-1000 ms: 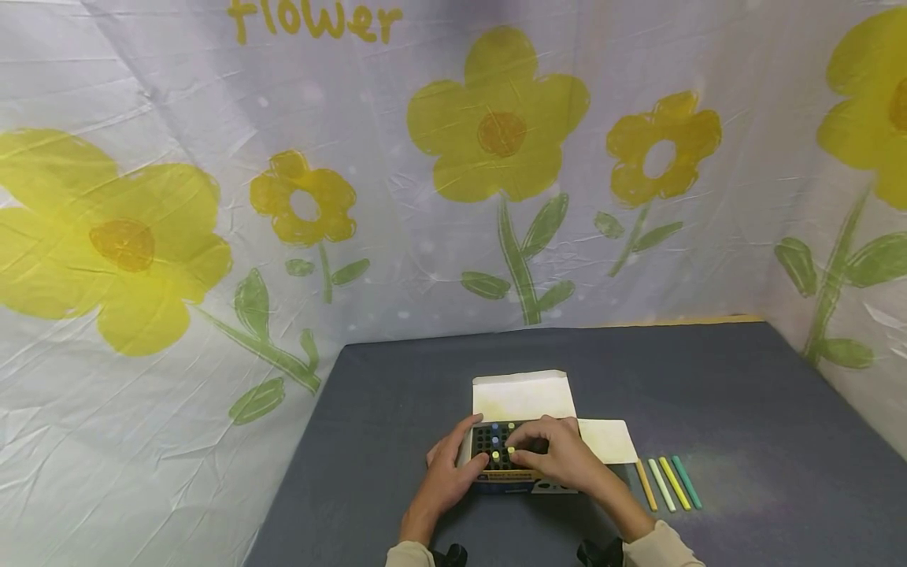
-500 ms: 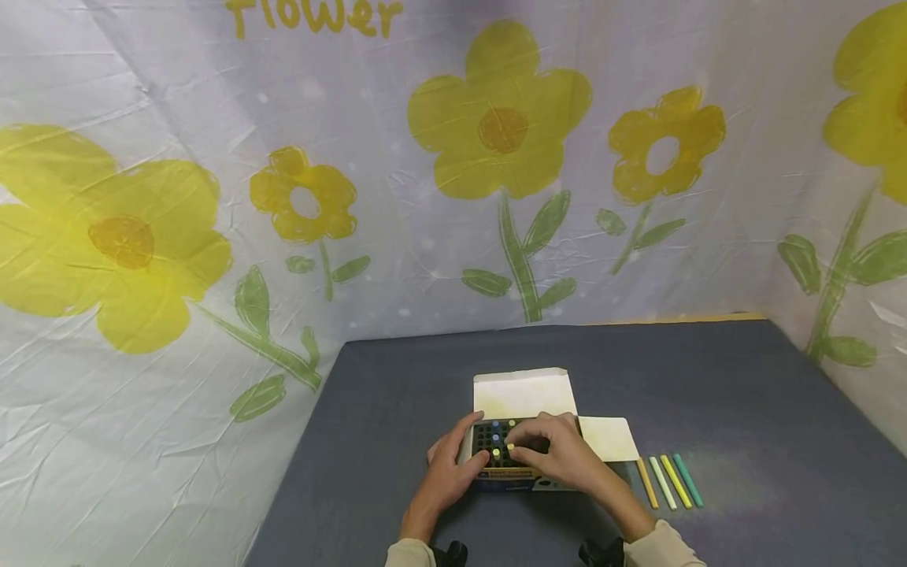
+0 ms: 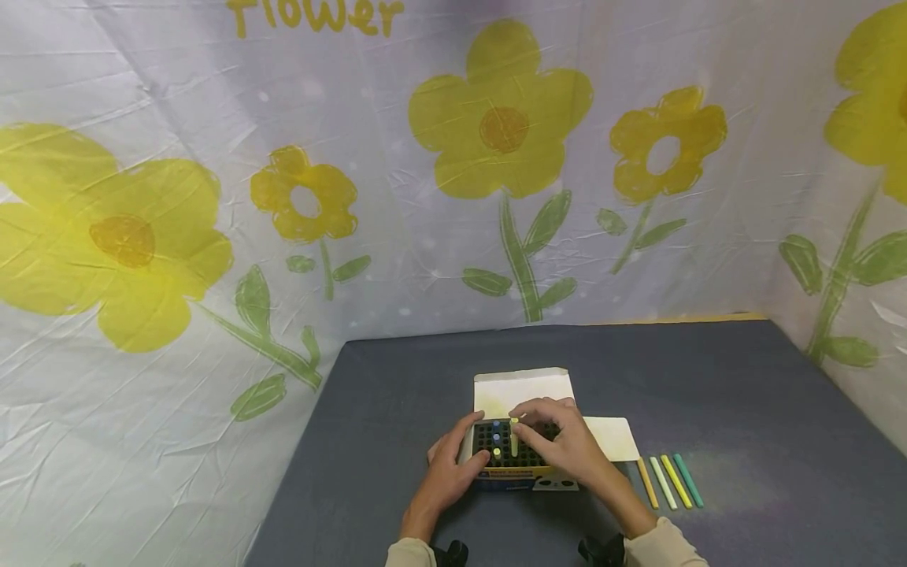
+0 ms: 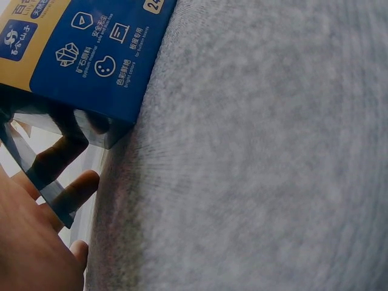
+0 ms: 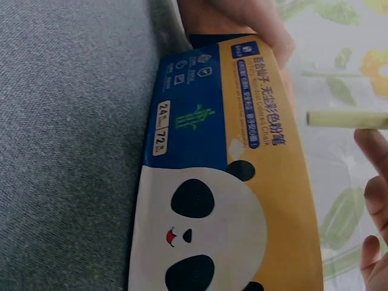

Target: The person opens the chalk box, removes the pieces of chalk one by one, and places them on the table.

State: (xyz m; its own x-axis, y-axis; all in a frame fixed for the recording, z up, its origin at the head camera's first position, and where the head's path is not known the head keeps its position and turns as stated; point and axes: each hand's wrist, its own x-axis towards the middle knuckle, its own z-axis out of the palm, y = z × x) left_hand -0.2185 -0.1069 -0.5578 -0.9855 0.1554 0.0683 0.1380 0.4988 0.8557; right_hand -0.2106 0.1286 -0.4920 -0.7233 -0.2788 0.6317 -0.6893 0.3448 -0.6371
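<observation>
Both hands work at the chalk box (image 3: 512, 465) near the bench's (image 3: 744, 409) front edge: the left hand (image 3: 449, 468) grips the box's left side, while the right hand (image 3: 560, 445) pinches a pale yellow chalk (image 3: 513, 437) standing half out of the grid. Four loose chalks (image 3: 666, 480) lie just right.

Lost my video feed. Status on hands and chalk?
Left hand steadies the chalk box. Right hand pinches a pale yellow chalk stick, partly raised. Four chalk sticks alongside, nothing blocking.
</observation>
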